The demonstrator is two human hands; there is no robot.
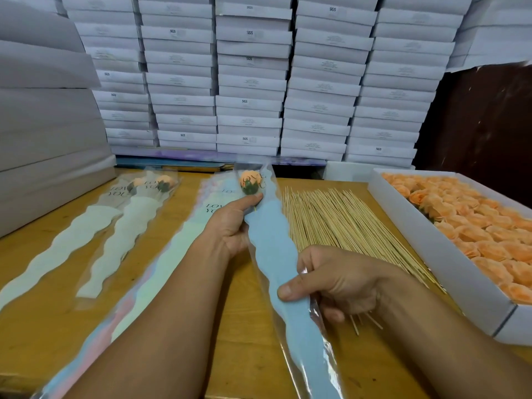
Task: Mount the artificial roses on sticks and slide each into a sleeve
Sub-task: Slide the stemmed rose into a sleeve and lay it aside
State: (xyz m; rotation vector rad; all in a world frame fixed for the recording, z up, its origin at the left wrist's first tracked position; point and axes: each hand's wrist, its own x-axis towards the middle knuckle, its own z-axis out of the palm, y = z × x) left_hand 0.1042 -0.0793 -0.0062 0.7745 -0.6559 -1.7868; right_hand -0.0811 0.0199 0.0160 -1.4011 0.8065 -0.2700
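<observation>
White boxes point(250, 82) stack high behind the table point(43, 326); a tray point(449, 254) of orange roses lies at the right, loose sticks point(339, 223) beside it, two filled sleeves point(95, 243) at the left. The blue sleeve point(276, 254) runs lengthwise away from the person, its rose point(249, 181) at the far end, seemingly seated inside. The left hand point(230, 226) is nearer the bloom, thumb and fingers pinched on the sleeve just below it. The right hand point(339, 283) curls closed around the sleeve's lower half, thumb on top. Setting it aside looks next.
</observation>
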